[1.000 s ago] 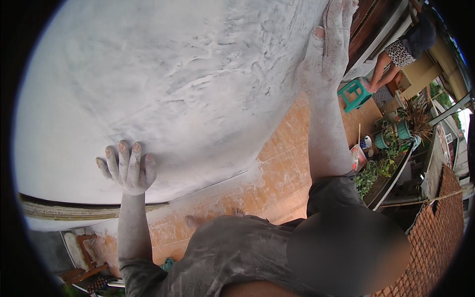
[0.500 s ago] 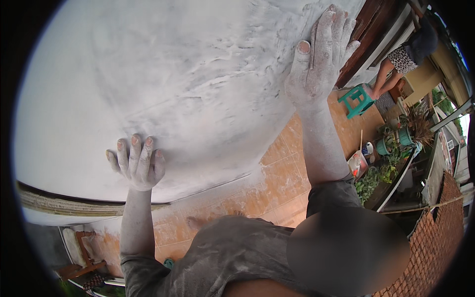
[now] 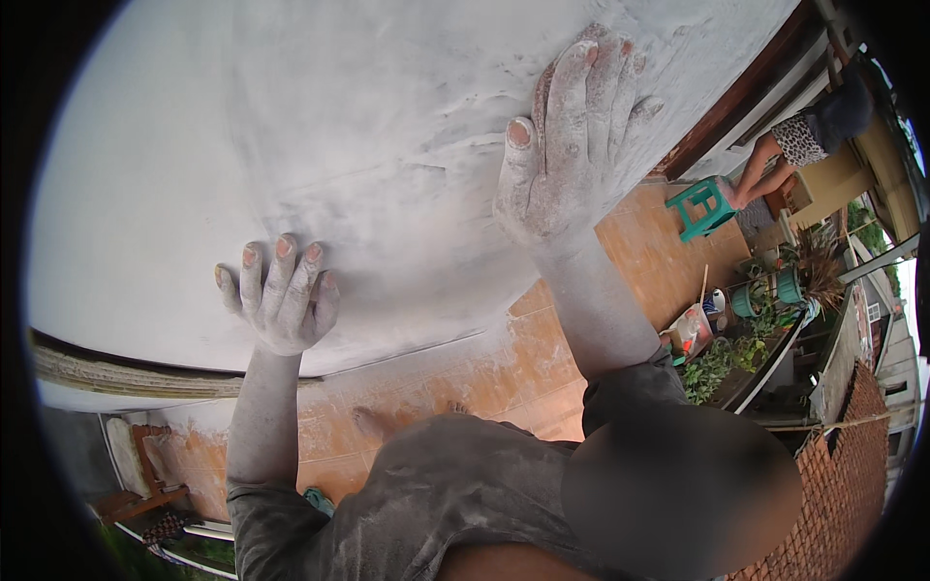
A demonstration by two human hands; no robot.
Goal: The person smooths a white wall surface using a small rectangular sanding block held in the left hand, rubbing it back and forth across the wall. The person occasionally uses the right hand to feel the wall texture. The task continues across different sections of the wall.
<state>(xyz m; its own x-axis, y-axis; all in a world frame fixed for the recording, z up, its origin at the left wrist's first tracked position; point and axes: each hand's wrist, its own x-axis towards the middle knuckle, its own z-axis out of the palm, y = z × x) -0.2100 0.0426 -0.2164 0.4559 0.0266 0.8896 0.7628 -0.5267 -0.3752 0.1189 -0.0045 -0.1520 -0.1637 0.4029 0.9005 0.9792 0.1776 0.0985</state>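
Note:
A white, dusty wall (image 3: 387, 155) with grey smears fills the upper left. My right hand (image 3: 572, 145), coated in white dust, presses a thin reddish-brown sheet, apparently sandpaper (image 3: 542, 111), against it. Most of that sheet is hidden under the long, nearly straight fingers; only a strip shows beside the index finger. Lower on the left, my left hand (image 3: 283, 302) leans on the same wall, its fingers spread and slightly bent. It holds nothing, and its fingertips are just as powdery.
Below is an orange tiled floor (image 3: 484, 378) strewn with white dust. At the right, another person (image 3: 804, 145) stands on a green plastic stool (image 3: 699, 208) beside the brown wooden frame (image 3: 731, 97). Potted plants (image 3: 727, 363) and a paint bucket (image 3: 715, 300) line the floor's right edge.
My right hand has slid left and slightly down across the wall with the sandpaper. My left hand stays against the wall, a little higher and further right in view.

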